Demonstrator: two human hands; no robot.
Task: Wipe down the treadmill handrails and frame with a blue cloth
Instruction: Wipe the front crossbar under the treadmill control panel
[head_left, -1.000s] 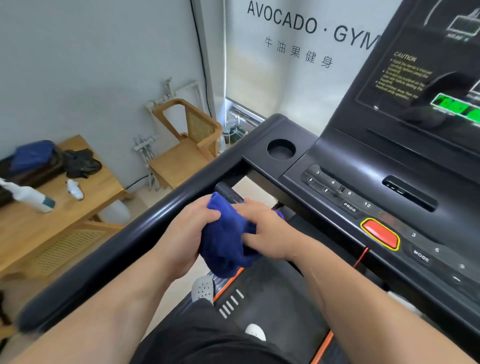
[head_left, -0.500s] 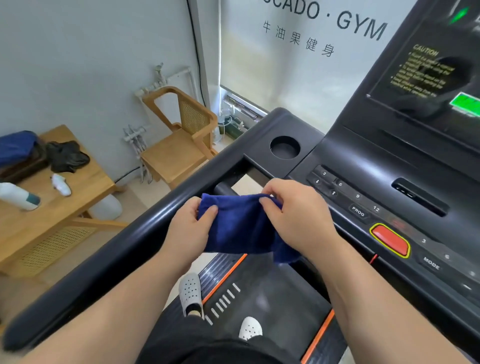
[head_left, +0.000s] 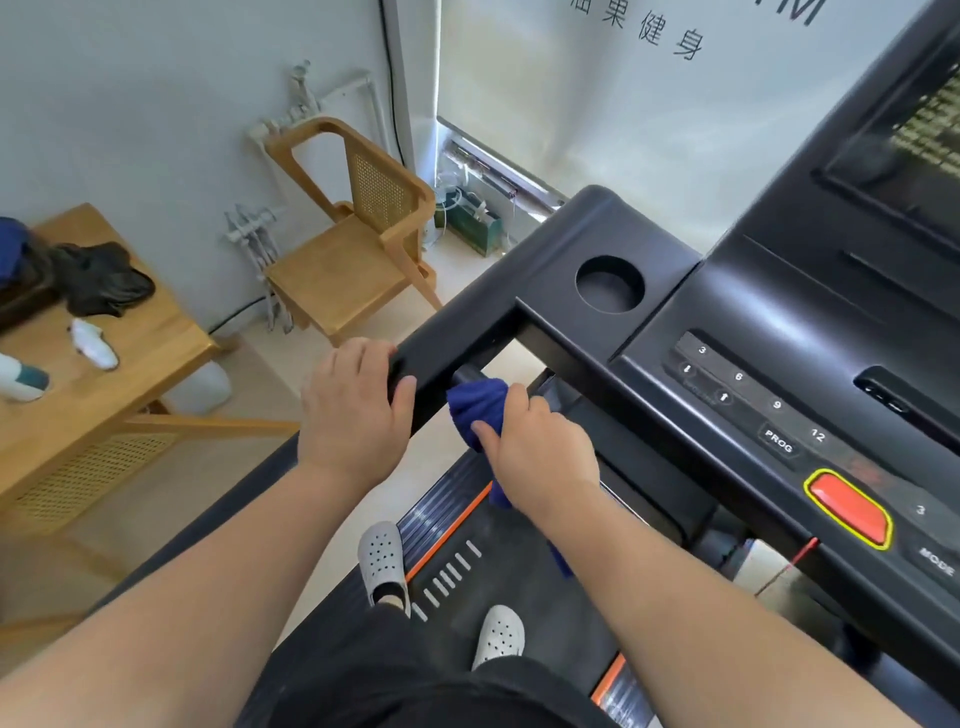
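Clasped handrail (head_left: 467, 332) with left hand (head_left: 353, 410); clutched blue cloth (head_left: 478, 405) in right hand (head_left: 535, 452), right of handrail. Noted chair (head_left: 353, 260), table (head_left: 130, 364) left of it; read "PROG", "MODE" on console (head_left: 779, 338).

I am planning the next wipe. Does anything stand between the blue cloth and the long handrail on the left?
Yes: the left hand grips the handrail right beside the blue cloth, which the right hand holds. Nothing else visible is in the way.

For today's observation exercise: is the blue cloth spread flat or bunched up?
Bunched up. The blue cloth is wadded in the right hand, held at a black bar beneath the handrail, one end hanging down.
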